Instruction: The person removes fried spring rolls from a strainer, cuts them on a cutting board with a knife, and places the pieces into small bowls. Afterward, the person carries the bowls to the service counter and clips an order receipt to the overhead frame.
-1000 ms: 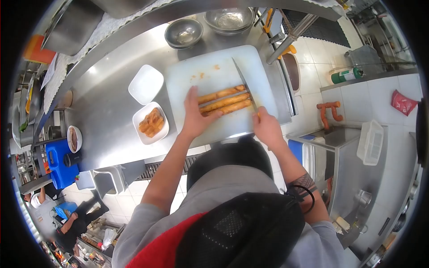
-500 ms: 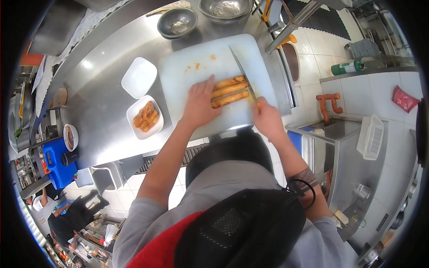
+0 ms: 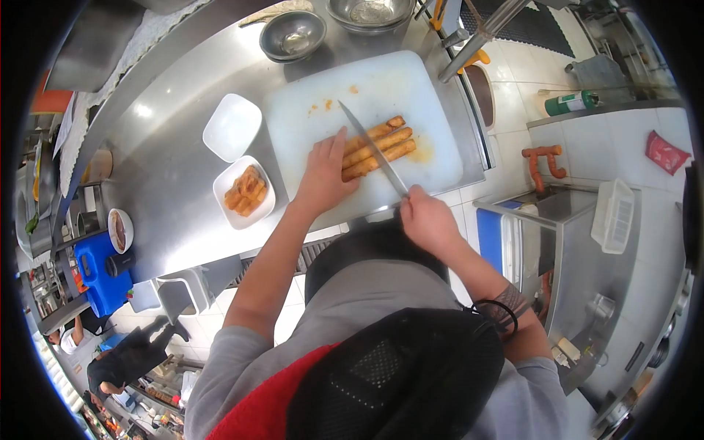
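Observation:
Three long fried rolls (image 3: 397, 150), golden brown, lie side by side on a white cutting board (image 3: 433, 95). My left hand (image 3: 323, 172) presses around their left ends, which it partly hides. Closed on the handle of a knife (image 3: 372, 147) is my right hand (image 3: 429, 218), at the near edge of the board. The blade slants across the rolls, its tip beyond them to the upper left; whether it has cut into them I cannot tell. Left of the board, a white square bowl (image 3: 267, 208) holds cut roll pieces (image 3: 246, 192). Another white bowl (image 3: 232, 126) beside it is empty.
Metal bowls (image 3: 293, 35) stand at the back of the steel counter (image 3: 169, 169). A blue container (image 3: 103, 271) and a small bowl (image 3: 119, 229) are at the left. A co-worker (image 3: 121, 367) in dark clothes is at the lower left. Crumbs lie on the board.
The knife has moved left, from beside the rolls' right ends to across their middle. My right hand has come left and closer to my body. My left hand stays on the rolls.

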A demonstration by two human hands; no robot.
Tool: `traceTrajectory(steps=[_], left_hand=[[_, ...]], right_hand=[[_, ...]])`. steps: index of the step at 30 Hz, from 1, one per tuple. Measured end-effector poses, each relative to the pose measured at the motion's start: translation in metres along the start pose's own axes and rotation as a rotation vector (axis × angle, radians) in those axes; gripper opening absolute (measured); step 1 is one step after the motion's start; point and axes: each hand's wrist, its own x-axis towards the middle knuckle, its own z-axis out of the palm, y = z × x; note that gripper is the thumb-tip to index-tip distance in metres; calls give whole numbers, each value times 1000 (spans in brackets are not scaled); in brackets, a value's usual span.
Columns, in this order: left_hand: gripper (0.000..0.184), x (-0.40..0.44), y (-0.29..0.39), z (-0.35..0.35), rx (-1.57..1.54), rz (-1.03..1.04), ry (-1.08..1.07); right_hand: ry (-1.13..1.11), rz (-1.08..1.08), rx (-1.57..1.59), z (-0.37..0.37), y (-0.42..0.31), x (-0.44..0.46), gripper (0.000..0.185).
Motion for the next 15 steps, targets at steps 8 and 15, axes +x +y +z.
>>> traceTrajectory(steps=[8,15], left_hand=[[87,-30,0,-26,71,-18,326],[35,-31,-22,5,25,22,299]], right_hand=[[-4,11,-15,3,-15,-11,19],[-4,59,-57,0,-29,-16,19]])
